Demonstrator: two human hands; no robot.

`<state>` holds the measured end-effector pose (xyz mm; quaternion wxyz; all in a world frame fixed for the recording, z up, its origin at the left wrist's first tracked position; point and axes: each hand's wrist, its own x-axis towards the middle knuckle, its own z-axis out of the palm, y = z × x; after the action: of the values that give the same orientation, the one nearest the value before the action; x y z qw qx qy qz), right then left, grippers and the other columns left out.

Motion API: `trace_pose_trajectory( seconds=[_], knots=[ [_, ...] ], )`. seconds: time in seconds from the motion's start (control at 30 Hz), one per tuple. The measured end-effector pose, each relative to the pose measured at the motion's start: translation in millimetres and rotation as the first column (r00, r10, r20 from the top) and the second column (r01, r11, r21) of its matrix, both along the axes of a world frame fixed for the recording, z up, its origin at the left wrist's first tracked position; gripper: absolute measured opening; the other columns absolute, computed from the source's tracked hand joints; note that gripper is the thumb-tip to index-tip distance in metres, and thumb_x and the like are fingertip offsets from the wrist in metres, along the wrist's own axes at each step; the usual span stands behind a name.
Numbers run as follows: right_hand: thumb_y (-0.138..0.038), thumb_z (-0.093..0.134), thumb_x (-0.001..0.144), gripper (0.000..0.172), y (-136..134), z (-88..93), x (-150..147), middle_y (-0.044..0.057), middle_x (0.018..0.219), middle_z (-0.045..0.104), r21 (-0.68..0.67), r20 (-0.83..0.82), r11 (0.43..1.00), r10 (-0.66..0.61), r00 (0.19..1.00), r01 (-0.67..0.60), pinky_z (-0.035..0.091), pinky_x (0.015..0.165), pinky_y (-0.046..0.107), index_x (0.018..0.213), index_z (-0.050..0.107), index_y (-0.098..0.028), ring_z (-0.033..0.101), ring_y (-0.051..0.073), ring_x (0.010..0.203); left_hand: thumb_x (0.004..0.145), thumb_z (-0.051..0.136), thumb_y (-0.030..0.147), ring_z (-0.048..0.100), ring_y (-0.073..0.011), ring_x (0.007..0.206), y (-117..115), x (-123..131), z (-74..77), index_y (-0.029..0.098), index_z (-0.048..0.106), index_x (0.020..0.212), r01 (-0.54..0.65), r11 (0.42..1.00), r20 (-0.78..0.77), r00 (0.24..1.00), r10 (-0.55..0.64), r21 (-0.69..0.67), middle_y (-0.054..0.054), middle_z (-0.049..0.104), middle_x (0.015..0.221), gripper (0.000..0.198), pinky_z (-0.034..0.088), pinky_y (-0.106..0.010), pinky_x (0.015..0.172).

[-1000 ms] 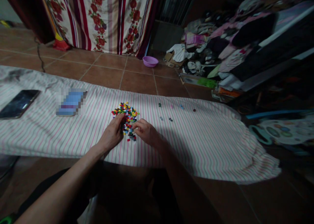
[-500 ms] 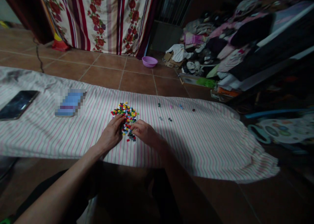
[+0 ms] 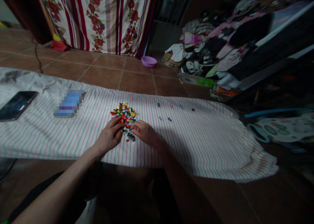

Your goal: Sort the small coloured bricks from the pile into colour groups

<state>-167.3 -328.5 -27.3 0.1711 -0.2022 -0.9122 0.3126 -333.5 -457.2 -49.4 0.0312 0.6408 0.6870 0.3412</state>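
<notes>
A pile of tiny multicoloured plastic pieces (image 3: 126, 112) lies on a striped cloth (image 3: 211, 142). My left hand (image 3: 109, 134) rests at the pile's left side, fingers stretched out and apart, the tips over the pieces. At the right edge of the pile is my right hand (image 3: 146, 133), its fingers curled in a pinch; whatever they hold, if anything, is hidden. Right of the pile, small groups lie apart: green pieces (image 3: 158, 104), pink (image 3: 170, 106), blue (image 3: 180, 106), dark brown (image 3: 193, 109), grey (image 3: 160, 118) and black (image 3: 169, 119).
Left of the pile lie a phone with a lit, blurred screen (image 3: 70, 103) and a dark phone (image 3: 17, 105). On the tiled floor beyond stands a purple basin (image 3: 148, 62). Clothes are heaped (image 3: 216, 44) at the back right, and a floral curtain (image 3: 105, 21) hangs behind.
My left hand has shifted slightly down, its fingers more spread over the pieces. My right hand stays nearly in place at the pile's right edge.
</notes>
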Motion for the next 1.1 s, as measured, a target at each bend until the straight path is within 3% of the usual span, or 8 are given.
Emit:
trace_pose_trajectory(
  seconds=[0.23,0.6,0.83,1.1],
  knots=[
    [-0.014,0.059,0.084,0.008,2,-5.3,0,0.001,0.077,0.063,-0.003,-0.050,1.000,-0.011,0.999,0.011,0.042,0.069,0.023,0.078,0.063,-0.017,0.057,0.012,0.073,0.092,0.040,0.026,0.036,-0.0274,0.138,2,2,0.1,0.016,0.064,0.109,0.007,1.000,-0.032,0.999,-0.006,0.028,-0.013,0.050,0.137,0.032,0.040,-0.049,0.111],
    [-0.021,0.061,0.079,0.007,8,-7.3,11,-0.002,0.071,0.068,-0.190,-0.063,0.962,-0.209,0.976,0.193,0.044,0.058,0.019,0.084,0.065,-0.020,0.060,0.009,0.059,0.091,0.042,0.028,0.040,-0.0296,0.135,4,2,0.0,0.018,0.065,0.110,-0.004,0.999,-0.041,0.999,0.006,0.045,-0.012,0.051,0.138,0.031,0.043,-0.053,0.108],
    [-0.024,0.058,0.077,0.006,30,-2.2,34,-0.002,0.069,0.063,-0.174,-0.130,0.933,-0.340,0.931,0.316,0.046,0.061,0.021,0.081,0.060,-0.021,0.059,0.010,0.062,0.092,0.041,0.028,0.039,-0.0297,0.136,5,2,-3.6,0.016,0.065,0.107,-0.011,0.998,-0.077,0.997,0.016,0.067,-0.013,0.051,0.137,0.031,0.043,-0.053,0.108],
    [-0.030,0.057,0.077,0.011,56,-7.0,63,0.000,0.070,0.061,-0.106,-0.167,0.850,-0.528,0.833,0.517,0.045,0.062,0.025,0.078,0.060,-0.020,0.055,0.013,0.062,0.091,0.043,0.028,0.039,-0.0301,0.135,6,2,-4.9,0.014,0.064,0.108,-0.015,0.997,-0.073,0.997,0.021,0.074,-0.015,0.051,0.136,0.031,0.043,-0.051,0.109]
  ],
)
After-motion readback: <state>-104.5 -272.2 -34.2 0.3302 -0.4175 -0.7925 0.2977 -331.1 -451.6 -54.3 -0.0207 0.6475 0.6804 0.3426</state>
